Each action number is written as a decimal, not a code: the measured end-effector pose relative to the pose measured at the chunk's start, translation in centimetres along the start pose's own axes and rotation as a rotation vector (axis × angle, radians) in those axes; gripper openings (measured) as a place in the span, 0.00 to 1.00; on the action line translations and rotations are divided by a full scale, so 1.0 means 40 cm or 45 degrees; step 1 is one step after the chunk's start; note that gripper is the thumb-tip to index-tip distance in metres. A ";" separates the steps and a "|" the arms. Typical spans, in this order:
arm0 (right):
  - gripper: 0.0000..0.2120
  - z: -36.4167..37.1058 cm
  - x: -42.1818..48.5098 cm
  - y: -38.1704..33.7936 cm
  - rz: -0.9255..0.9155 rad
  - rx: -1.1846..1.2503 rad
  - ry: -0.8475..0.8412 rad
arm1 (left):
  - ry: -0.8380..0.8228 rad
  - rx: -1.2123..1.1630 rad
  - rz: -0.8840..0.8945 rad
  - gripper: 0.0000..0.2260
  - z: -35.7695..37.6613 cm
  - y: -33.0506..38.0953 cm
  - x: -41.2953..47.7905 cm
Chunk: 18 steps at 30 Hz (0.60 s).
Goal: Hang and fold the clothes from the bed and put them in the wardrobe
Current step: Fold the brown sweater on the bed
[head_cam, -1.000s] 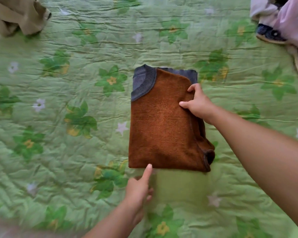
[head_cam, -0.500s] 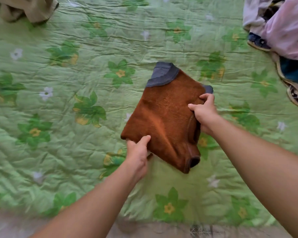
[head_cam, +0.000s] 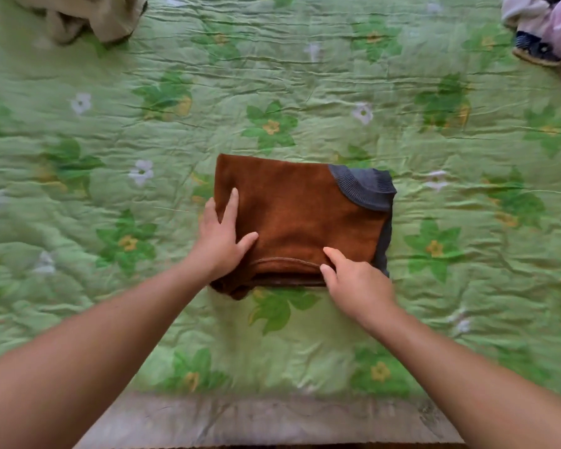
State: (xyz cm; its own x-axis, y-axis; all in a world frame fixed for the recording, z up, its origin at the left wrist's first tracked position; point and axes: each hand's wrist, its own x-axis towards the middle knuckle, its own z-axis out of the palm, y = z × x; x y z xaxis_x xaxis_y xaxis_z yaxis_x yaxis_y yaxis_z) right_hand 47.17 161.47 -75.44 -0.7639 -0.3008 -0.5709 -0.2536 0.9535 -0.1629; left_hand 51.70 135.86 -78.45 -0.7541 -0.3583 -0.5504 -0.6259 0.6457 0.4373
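Right, folded brown sweater point(head_cam: 298, 215) flat on the bed, both hands on it.
Sweater sits mid-bed on the green floral quilt point(head_cam: 305, 92) w/ grey ribbed collar point(head_cam: 366, 189) at its far right corner & stacked folds along the near edge. Left hand point(head_cam: 219, 244): grip released, fingers straight, palm flat on the sweater's left end. Right hand point(head_cam: 357, 283): forefinger & thumb tips on the near edge, other fingers hidden, so can't tell if that grip pinches or just presses. Beige garment point(head_cam: 88, 14) far left; clothes pile point(head_cam: 544, 24) far right, both well apart from the sweater.
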 end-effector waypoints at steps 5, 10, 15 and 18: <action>0.19 -0.060 0.065 -0.015 -0.368 -0.132 0.483 | 0.341 0.509 0.253 0.39 0.046 -0.012 -0.010; 0.39 -0.005 0.212 -0.037 -0.377 -0.447 0.218 | 0.376 0.687 0.429 0.36 0.093 -0.014 0.049; 0.41 0.093 0.286 0.013 -0.459 -0.450 0.382 | 0.538 0.711 0.476 0.37 0.168 -0.046 0.078; 0.41 0.101 0.294 0.020 -0.464 -0.455 0.422 | 0.514 0.732 0.468 0.37 0.169 -0.046 0.092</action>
State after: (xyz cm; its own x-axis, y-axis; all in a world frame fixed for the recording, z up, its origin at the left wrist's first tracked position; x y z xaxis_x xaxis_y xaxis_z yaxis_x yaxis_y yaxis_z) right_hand 40.39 158.78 -85.55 -0.7201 -0.6515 -0.2387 -0.6731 0.7394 0.0124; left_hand 51.42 137.92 -86.08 -0.9752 -0.2005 -0.0933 -0.2053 0.9777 0.0446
